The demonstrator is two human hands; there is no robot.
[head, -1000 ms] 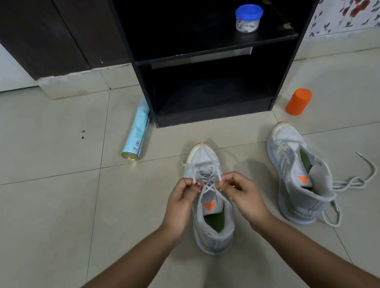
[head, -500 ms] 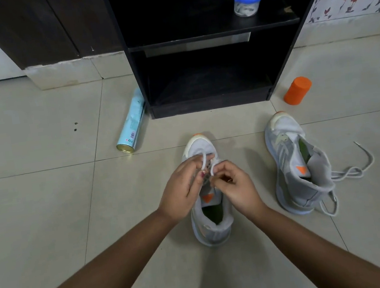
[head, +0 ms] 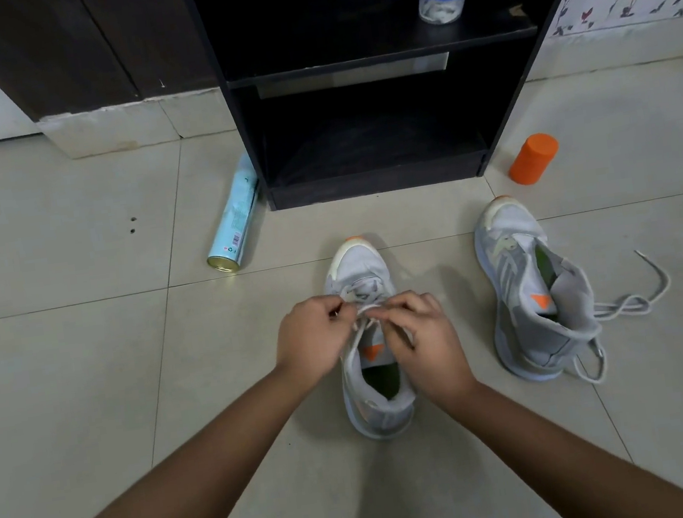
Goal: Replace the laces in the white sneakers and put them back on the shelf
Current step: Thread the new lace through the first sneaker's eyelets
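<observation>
One thin white lace [head: 367,308], fabric sneaker [head: 355,263]

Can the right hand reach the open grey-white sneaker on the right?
Probably yes: only bare tile separates the right hand from the grey-white sneaker, though it pinches the white lace of the centre sneaker.

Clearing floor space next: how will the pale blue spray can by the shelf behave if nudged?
The spray can lies on its side on smooth tile, so it will probably roll easily. The shelf close beside it would likely block rolling rightward. Its metal-looking base suggests rigidity.
</observation>
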